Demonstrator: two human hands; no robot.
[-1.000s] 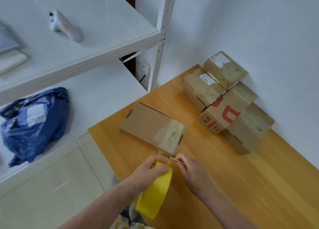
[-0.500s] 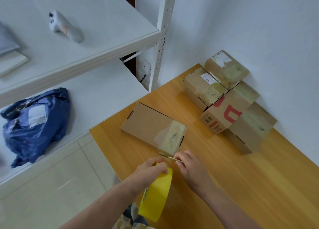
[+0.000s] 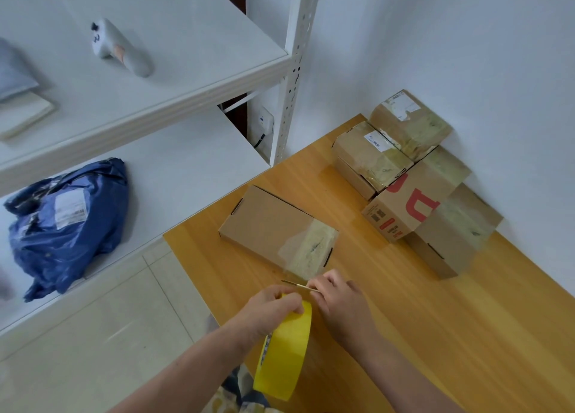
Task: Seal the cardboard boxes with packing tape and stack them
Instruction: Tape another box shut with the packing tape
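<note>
Tape roll [image 3: 284, 353] low at centre: we grip its top rim with our left hand [image 3: 270, 308], while our right hand [image 3: 342, 307] pinches a thin tool [image 3: 297, 285]. Just beyond the fingertips [image 3: 325, 280] lies the flat box [image 3: 267, 226], near the left edge of the table [image 3: 435, 335]; bare wood opens rightward, stacked boxes [image 3: 417, 176] upper right against the wall [image 3: 466, 55].

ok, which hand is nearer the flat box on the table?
Right. The right hand, pinching a thin tool, sits just short of the flat box at its taped near end. The left hand, gripping the yellow tape roll, is a little further back, beside it.
</note>
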